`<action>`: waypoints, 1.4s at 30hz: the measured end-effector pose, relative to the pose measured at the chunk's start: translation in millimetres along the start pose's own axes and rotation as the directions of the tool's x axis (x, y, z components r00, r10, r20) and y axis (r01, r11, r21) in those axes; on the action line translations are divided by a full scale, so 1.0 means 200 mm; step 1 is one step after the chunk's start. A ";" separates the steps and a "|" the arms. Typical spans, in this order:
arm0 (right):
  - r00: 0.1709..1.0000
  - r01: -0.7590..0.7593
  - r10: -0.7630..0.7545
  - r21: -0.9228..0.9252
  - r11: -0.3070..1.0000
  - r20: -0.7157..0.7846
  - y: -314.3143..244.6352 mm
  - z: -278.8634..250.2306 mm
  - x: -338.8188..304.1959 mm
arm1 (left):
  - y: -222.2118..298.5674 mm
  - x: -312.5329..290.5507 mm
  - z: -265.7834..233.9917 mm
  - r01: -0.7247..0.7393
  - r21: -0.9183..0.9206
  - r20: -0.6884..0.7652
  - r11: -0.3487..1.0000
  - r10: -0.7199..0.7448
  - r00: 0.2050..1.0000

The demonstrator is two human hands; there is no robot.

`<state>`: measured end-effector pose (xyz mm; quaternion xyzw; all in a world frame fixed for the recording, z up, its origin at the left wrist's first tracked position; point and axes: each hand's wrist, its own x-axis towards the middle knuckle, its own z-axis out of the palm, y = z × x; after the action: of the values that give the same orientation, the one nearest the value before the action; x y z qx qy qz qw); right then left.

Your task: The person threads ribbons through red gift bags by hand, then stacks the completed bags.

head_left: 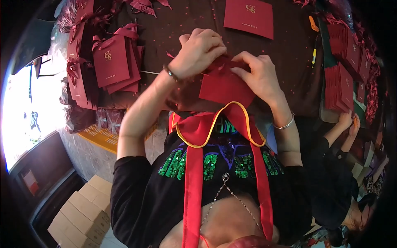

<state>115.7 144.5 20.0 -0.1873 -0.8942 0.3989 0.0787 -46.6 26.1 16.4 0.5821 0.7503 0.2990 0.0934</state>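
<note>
- Red apron strap (pixel 192 186) came nearest.
- Red bag (pixel 221 89) was at one o'clock.
- Left hand (pixel 200 51), right hand (pixel 259 76) bent fingers at its top; grips were unclear.
- Top-edge work seemed underway; next needed steadying.

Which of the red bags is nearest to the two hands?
The bag just above the apron, with the left hand and right hand at its top; the others lie apart from both.

Blown-out white glare at far left, dim brown table (pixel 293 62), black fisheye rim, edges bending
</note>
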 end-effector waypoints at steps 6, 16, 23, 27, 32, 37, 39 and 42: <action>0.986 0.142 -0.156 -0.192 0.971 -0.062 -0.02 0.02 -0.01 | -0.02 0.14 -0.13 -0.077 -0.126 0.470 0.989 0.128 0.873; 0.941 0.285 -0.321 -0.266 0.921 -0.103 -0.02 0.06 -0.03 | -0.12 0.27 -0.09 -0.039 -0.092 0.793 0.995 0.097 0.601; 0.917 0.357 -0.388 -0.247 0.901 -0.091 -0.02 0.04 -0.02 | -0.16 0.26 -0.02 0.426 -0.437 0.804 0.792 0.131 0.580; 0.948 0.304 -0.317 -0.187 0.934 -0.042 -0.01 0.03 -0.02 | -0.13 0.30 -0.07 0.514 -0.473 0.494 0.716 -0.268 0.827; 0.985 0.144 -0.156 -0.148 0.978 -0.073 0.09 0.06 0.01 | -0.16 0.12 -0.05 0.226 -0.416 0.218 0.881 -0.144 0.965; 0.987 0.151 -0.157 -0.131 0.980 -0.030 0.05 0.04 0.01 | -0.10 0.03 -0.02 0.339 -0.450 0.553 0.826 -0.040 0.832; 0.987 0.154 -0.159 -0.167 0.974 -0.015 0.06 0.01 -0.02 | -0.15 0.00 0.00 0.356 -0.517 0.536 0.778 -0.029 0.844; 0.993 0.114 -0.117 -0.191 0.975 -0.007 0.08 -0.03 -0.10 | -0.19 -0.04 0.00 0.399 -0.556 0.538 0.729 -0.051 0.842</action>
<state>140.1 150.7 12.3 -0.1454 -0.9369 0.3044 0.0916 -74.4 13.3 -6.7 0.4696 0.6181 0.3688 0.5113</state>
